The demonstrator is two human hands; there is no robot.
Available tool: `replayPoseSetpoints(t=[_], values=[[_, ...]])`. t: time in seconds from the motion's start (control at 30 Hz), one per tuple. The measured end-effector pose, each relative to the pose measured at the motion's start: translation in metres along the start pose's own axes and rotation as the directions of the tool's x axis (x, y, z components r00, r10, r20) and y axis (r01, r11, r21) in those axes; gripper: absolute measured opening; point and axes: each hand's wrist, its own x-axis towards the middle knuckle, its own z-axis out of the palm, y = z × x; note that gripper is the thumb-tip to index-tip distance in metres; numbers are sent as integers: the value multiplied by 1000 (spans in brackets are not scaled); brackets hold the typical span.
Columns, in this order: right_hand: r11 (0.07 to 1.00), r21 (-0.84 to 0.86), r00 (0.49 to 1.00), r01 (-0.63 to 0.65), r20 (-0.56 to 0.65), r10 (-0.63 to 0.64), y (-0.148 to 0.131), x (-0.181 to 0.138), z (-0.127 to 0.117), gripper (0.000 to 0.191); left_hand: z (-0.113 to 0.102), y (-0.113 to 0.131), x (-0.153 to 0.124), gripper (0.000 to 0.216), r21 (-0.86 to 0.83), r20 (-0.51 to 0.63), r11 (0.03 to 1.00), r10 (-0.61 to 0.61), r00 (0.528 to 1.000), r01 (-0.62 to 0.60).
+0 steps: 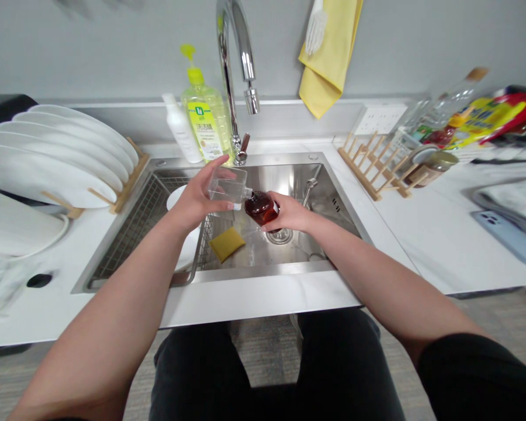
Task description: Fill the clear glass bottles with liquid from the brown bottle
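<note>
Over the steel sink [263, 268], my left hand [193, 202] is wrapped round a clear, squarish bottle [228, 185]. That bottle lies tipped on its side, its neck pointing right. My right hand [290, 211] grips a dark amber bottle [259, 206], which leans toward the clear one. The two bottle mouths meet or nearly meet; whether they touch, and whether liquid flows between them, I cannot tell. Below them on the sink floor lies a yellow sponge [227, 243], left of the drain [280, 235].
A wire basket [129, 225] with a white plate [187, 251] fills the sink's left side. Behind stand the faucet [239, 47], a dish soap bottle [204, 117] and a white bottle [179, 128]. Racked plates [48, 158] stand left; a wooden rack [372, 169] and phone [506, 237] lie right.
</note>
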Motion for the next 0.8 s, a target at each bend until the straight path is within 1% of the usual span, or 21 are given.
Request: replayPoseSetpoints(t=[0.37, 0.57, 0.8], values=[[1000, -16, 1000, -16, 12, 16, -2, 0, -1, 82, -2, 1, 1, 122, 13, 10, 999, 39, 999, -39], [1000, -17, 1000, 1, 22, -1, -3, -1, -2, 87, -1, 7, 1, 122, 42, 8, 998, 56, 998, -56], [998, 52, 997, 31, 69, -35, -2, -2, 0, 98, -2, 18, -2, 117, 59, 9, 997, 46, 999, -47]])
